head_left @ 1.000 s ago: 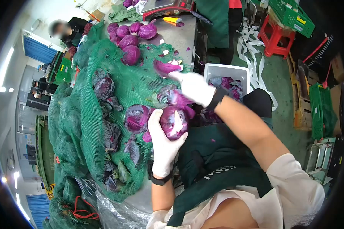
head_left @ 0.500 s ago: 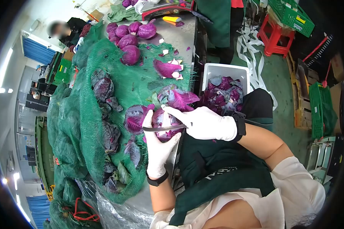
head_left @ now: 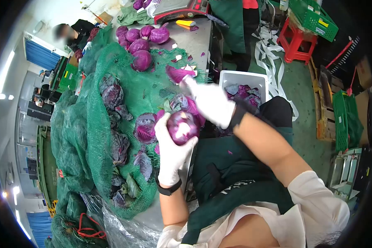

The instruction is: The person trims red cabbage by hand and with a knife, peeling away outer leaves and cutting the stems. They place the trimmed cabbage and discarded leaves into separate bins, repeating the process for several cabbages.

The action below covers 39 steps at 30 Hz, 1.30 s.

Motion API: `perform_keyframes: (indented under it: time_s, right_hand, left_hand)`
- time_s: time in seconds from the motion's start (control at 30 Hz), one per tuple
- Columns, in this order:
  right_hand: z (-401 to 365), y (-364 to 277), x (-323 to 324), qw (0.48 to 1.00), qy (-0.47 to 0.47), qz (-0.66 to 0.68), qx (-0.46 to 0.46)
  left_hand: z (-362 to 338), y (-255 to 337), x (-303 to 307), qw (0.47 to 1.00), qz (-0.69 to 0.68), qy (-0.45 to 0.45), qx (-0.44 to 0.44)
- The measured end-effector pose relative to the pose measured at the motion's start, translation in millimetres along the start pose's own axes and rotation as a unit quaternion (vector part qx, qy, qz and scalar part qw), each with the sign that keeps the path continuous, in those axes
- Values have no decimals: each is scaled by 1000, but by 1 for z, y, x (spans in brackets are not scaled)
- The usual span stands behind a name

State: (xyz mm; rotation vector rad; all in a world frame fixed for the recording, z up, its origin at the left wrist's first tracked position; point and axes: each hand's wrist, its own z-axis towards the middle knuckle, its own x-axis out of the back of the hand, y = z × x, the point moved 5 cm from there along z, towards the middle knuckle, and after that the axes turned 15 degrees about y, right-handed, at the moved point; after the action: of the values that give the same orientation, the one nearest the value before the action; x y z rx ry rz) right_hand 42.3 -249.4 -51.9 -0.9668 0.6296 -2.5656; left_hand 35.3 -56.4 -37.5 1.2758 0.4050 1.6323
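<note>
My left hand (head_left: 171,153), in a white glove, holds a round red cabbage (head_left: 182,126) up over the table edge, its pale cut stem end facing me. My right hand (head_left: 211,102), also gloved, is a motion blur just above and to the right of the cabbage, clear of it. It gripped a knife half a second ago; the blade is lost in the blur now. Loose purple leaves (head_left: 146,129) lie on the green net (head_left: 91,124) beside the cabbage.
A white crate (head_left: 244,77) of purple leaf scraps stands on the floor to the right. Trimmed cabbages (head_left: 140,38) and a scale (head_left: 180,7) are at the table's far end. A person in a green apron (head_left: 235,25) stands there. Beyond are a red stool (head_left: 295,39) and green crates (head_left: 345,120).
Half a second ago my right hand drew a knife across the cabbage. It has since swung up and away to the right, and my left hand has turned the cabbage's cut end toward me.
</note>
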Motion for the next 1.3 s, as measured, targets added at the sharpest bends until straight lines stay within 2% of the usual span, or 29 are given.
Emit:
perform_keyframes:
  time_s: [0.07,0.1,0.13,0.17,0.2,0.27,0.3,0.33,0.37,0.5,0.57,0.73,0.8,0.83,0.87,0.9,0.93,1.0,1.03,1.07,1.1,1.13,1.17,1.2,1.23,1.3]
  right_hand:
    - [16,35,11,997,-46,43,-40]
    - [20,35,7,996,-59,60,27]
    - [12,34,-3,990,-76,76,90]
    - [14,-8,10,968,43,79,236]
    - [-2,-8,11,951,-259,168,-4]
    - [-26,-25,3,948,-221,209,90]
    - [-31,-25,2,948,-221,210,89]
    - [-31,-27,6,946,-240,213,47]
    - [-31,-27,7,941,-259,217,5]
    - [-29,-29,10,944,-258,205,-6]
    - [-24,-30,8,947,-283,152,-12]
    - [-18,-25,-4,950,-256,178,31]
    - [-14,-25,-5,956,-235,167,45]
    - [-18,-7,-24,922,-239,280,-122]
    - [-16,5,-34,849,-232,382,-282]
    - [-22,17,-27,773,-298,456,-325]
    - [-24,13,-26,774,-321,435,-331]
    - [-21,3,-16,864,-229,394,-215]
    - [-15,-10,-3,929,-191,291,-126]
    - [-15,-14,1,928,-194,291,-127]
    - [-13,-21,7,937,-167,300,-68]
    - [-11,-29,15,942,-140,306,-9]
    - [-7,-31,18,935,-205,288,-40]
    - [-4,-29,18,936,-204,285,-39]
    - [-2,-30,17,937,-204,282,8]
    - [-3,-26,11,931,-176,301,105]
  left_hand:
    - [-8,1,3,1000,13,-3,-18]
    - [-9,-4,6,999,-41,-4,26]
    - [-11,-3,8,999,-40,-5,27]
    - [-11,-2,9,998,-53,-9,43]
    - [-9,-2,8,996,-67,-13,58]
    - [-9,-6,7,997,-65,-21,48]
    - [-9,-7,7,997,-66,-15,33]
    - [-9,-7,8,998,-67,-10,18]
    - [-9,-4,8,996,-73,-22,52]
    - [-10,-9,4,994,-90,-23,65]
    - [-8,-9,5,998,-45,-23,24]
    - [-5,-8,6,999,-39,-2,7]
    - [-5,-16,5,995,-70,-7,64]
    - [-4,-7,6,998,-53,-25,38]
    - [-5,3,8,998,-37,-42,11]
    - [-10,4,6,999,-27,-42,-3]
    - [-12,2,8,998,-45,-33,18]
    - [-12,-7,9,995,-87,-31,45]
    - [-11,-7,10,995,-87,-30,47]
    - [-10,-4,10,998,-48,-35,5]
    - [-10,0,10,998,-10,-41,-35]
    - [-10,3,9,999,-11,-42,-32]
    - [-10,8,9,998,11,-44,-48]
    - [-9,11,9,996,33,-45,-67]
    - [-9,5,8,998,-41,-52,-6]
    - [-8,5,10,995,-73,-61,23]
